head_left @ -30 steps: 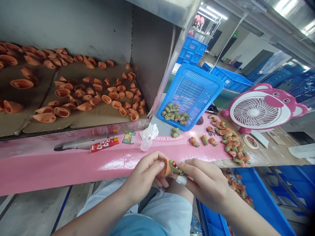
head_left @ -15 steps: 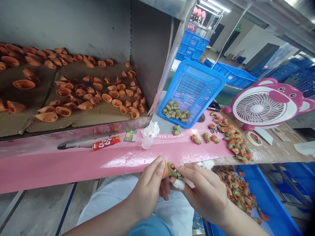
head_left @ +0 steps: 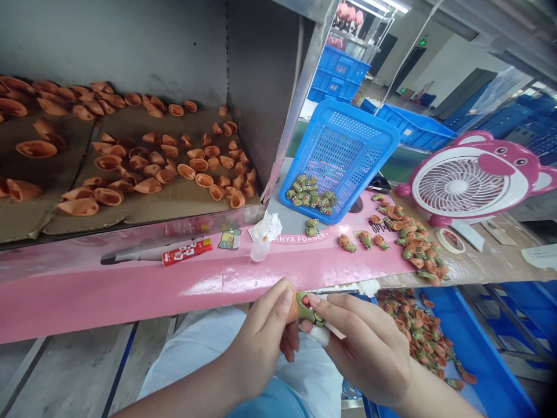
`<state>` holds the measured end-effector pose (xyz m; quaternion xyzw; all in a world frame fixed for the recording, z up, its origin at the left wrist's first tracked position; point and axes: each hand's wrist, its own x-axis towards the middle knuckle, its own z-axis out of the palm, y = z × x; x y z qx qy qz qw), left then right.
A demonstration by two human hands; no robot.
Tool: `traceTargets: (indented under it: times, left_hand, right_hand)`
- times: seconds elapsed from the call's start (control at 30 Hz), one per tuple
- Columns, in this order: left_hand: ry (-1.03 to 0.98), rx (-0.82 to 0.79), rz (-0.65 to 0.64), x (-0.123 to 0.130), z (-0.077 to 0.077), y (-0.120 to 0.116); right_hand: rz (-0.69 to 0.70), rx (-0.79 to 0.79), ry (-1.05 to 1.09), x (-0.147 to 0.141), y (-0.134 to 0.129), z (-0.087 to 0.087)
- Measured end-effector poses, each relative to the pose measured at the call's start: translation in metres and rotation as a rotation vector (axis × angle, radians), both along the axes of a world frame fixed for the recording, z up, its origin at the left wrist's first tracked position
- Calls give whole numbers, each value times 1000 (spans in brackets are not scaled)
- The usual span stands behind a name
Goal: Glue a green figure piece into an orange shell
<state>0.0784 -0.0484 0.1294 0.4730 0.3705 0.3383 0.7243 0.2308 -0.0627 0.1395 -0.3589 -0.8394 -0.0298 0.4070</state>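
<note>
Between my hands, above my lap, is a small green figure piece (head_left: 307,309) with red and yellow painted details, joined or pressed to an orange cone-shaped piece. My left hand (head_left: 267,325) pinches the orange end, which its fingers mostly cover. My right hand (head_left: 365,337) grips the green end between thumb and fingers, and a white wrap is on one of its digits. Green pieces (head_left: 313,194) lie in the blue basket (head_left: 343,139) beyond. Several joined orange-and-green pieces (head_left: 413,238) are heaped to the right on the pink mat (head_left: 243,278).
Orange hollow cones (head_left: 150,159) are scattered over cardboard inside the metal box at left. A red tube (head_left: 187,252), crumpled tissue (head_left: 266,227) and tape roll (head_left: 450,240) lie on the table. A pink fan (head_left: 461,180) stands at right. A blue bin (head_left: 474,342) of pieces sits below the edge.
Both hands keep hold of the same piece, with only a slight shift downward. My right hand's grip turns a little. The rest of the scene shifts slightly with the camera.
</note>
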Motion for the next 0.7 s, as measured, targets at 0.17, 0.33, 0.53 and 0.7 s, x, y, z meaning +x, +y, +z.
traceTargets:
  times: [0.17, 0.33, 0.53, 0.7]
  left_hand:
    - [21, 0, -32, -1, -1, 3]
    - [-7, -2, -53, -1, -6, 8]
    - [-25, 45, -41, -2, -14, 13]
    - [24, 28, 4, -2, -19, 25]
  right_hand:
    - [24, -8, -15, 1, 2, 0]
    - [40, -19, -57, 2, 4, -7]
    - [-47, 17, -104, 0, 6, -16]
    - [-96, -52, -61, -1, 8, -21]
